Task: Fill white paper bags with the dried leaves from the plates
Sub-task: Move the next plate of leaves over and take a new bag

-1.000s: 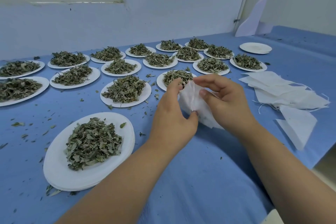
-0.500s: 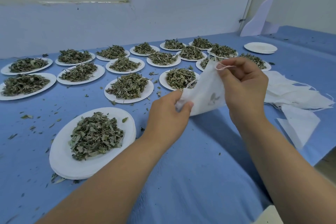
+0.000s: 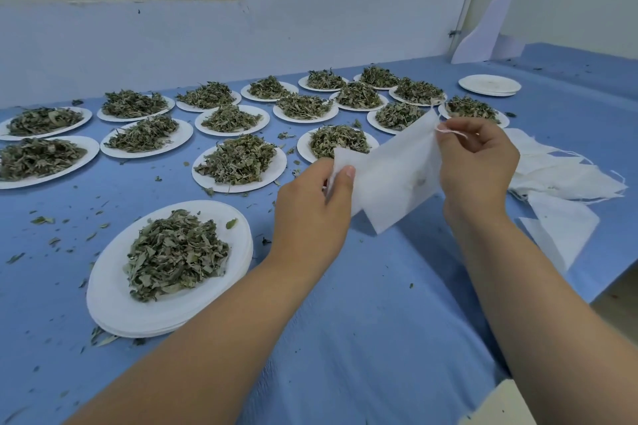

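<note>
Since the frame half a second back, the white paper bag (image 3: 390, 176) is drawn out flatter and wider between your hands; a second back it was bunched low between them.

- Landmark: near plate (image 3: 114, 304), holding a heap of dried leaves (image 3: 176, 252).
- Bag: held in the air, right of and beyond the near plate, tilted up toward its right corner. A few leaf scraps show faintly through the paper.
- Left hand (image 3: 310, 214): thumb and fingers pinched on the bag's left edge, just right of the near plate.
- Right hand (image 3: 478, 166): fingers curled, clamped on the bag's upper right end, with the thin drawstring (image 3: 448, 131) looped at the fingertips.
- Spare bags (image 3: 559, 176): loose pile far right of the near plate, behind your right hand.
- Other leaf plates (image 3: 238, 162): rows beyond the near plate.
- Empty plate stack (image 3: 489, 84): far beyond and to the right of the near plate.
- Blue cloth (image 3: 362, 321): leaf crumbs scattered around the near plate.
</note>
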Available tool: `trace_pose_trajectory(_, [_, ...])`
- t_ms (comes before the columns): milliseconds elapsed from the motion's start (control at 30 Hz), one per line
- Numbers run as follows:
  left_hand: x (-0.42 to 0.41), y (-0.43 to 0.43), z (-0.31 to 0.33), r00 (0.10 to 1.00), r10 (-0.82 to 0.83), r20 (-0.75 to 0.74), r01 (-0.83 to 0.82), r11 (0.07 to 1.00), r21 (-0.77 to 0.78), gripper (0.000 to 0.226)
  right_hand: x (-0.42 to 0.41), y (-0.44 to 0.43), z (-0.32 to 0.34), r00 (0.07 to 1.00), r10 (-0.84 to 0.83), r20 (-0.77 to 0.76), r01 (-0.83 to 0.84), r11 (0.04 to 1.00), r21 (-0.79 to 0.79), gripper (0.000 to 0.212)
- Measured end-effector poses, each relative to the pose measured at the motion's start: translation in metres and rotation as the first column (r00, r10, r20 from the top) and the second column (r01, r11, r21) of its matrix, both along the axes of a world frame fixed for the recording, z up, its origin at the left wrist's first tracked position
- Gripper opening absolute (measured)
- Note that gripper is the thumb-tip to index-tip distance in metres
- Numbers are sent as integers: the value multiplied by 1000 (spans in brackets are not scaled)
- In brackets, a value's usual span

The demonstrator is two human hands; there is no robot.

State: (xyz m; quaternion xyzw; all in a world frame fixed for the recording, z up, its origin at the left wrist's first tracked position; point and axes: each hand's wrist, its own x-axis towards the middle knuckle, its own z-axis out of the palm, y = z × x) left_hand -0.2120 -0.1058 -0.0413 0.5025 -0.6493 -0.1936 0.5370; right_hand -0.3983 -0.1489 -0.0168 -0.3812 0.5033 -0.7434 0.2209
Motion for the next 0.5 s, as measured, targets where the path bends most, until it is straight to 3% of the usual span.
trace_pose_trajectory(200, [-5,-2,9,987,131,-90,-133,991,-12,43,-14,-4,1,985,-90,144,87,996,30,12])
trace_pose_trajectory(333, [-31,-25,6,979,161,-126,-134,970,202,37,-18,-1,14,907,-36,419,32,999,17,16])
trace_pose_trajectory(433, [-70,-42,2,927,117,-357,70,880,470,18,-16,-1,31,895,24,445,-6,999,-41,16])
trace_pose_trajectory(500, [-100,-47,5,834,51,-550,296,799,524,19,-10,-3,41,911,66,407,-40,997,-71,15])
